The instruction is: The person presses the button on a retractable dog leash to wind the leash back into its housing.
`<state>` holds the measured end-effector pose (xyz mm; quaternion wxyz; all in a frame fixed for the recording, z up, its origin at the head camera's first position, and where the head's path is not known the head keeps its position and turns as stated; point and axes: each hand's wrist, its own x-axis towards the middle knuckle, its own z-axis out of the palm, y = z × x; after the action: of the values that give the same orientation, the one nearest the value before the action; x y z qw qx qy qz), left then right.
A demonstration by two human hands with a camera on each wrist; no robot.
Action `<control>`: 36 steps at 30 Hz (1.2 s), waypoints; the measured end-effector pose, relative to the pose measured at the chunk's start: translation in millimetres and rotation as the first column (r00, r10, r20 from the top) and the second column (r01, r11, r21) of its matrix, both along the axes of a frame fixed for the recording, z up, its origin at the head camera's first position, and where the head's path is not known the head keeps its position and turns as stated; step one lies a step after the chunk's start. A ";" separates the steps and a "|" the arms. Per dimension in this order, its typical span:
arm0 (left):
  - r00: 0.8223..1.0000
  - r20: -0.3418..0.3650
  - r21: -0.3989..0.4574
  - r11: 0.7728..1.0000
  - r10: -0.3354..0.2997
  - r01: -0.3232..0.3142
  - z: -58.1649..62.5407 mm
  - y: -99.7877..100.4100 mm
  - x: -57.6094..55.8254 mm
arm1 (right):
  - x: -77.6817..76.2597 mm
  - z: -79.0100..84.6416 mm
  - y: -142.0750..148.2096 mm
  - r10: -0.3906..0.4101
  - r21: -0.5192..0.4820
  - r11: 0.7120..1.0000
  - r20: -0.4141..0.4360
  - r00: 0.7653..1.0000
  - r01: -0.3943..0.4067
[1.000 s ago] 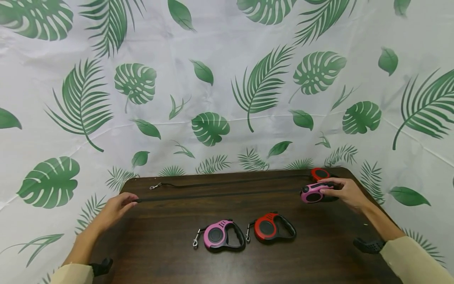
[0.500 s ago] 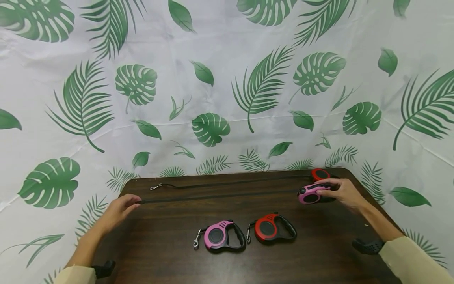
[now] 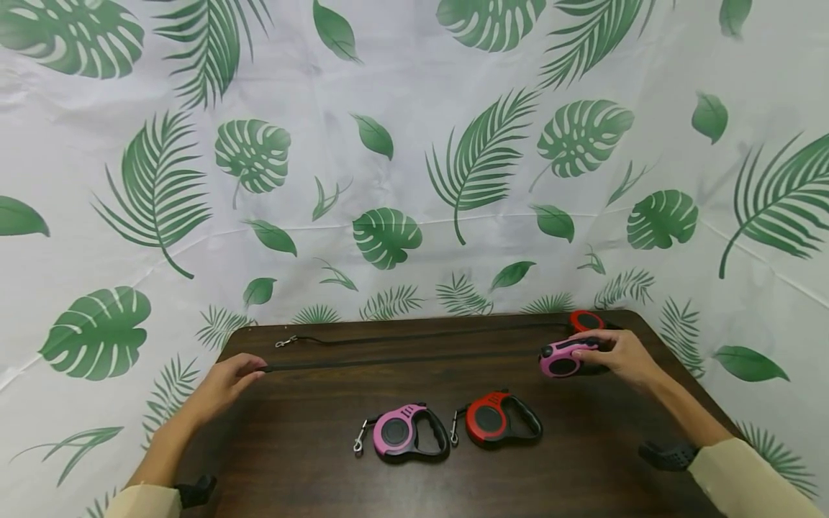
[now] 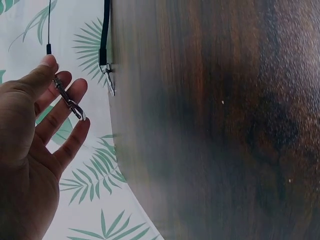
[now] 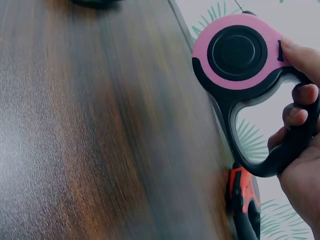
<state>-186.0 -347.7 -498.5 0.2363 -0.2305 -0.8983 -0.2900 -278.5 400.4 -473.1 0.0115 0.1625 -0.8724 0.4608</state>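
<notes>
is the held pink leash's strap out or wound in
Pulled out: a long strap runs from the pink retractable leash to its snap hook; whether fully, I cannot tell.

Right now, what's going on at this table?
A person's right hand grips a pink-and-black retractable leash, and the left hand pinches the end of its black strap, beside the metal snap hook. The strap runs straight between the hands. Along the far side of the table, a red retractable leash also lies extended. Nearer the person lie a second pink leash and a second red leash, their hooks close beside them.
</notes>
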 end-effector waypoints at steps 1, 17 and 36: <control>1.000 -0.002 -0.001 1.000 0.001 -0.001 0.2 0.6 -0.4 | 0.7 -0.1 -0.7 -0.006 0.000 1.000 0.000 1.000 0.006; 1.000 0.008 -0.008 1.000 0.000 0.000 5.2 13.9 -0.2 | 8.3 -0.1 -12.7 0.005 -0.044 0.999 -0.038 0.999 -0.006; 0.993 -0.085 -0.031 0.996 -0.083 0.080 6.9 31.3 -2.4 | 13.3 3.8 -23.8 0.009 -0.088 0.996 -0.051 0.999 -0.013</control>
<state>-188.5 -316.4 -491.6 0.2596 -0.2826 -0.8810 -0.2767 -265.2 376.6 -469.4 0.0382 0.1783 -0.8497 0.4948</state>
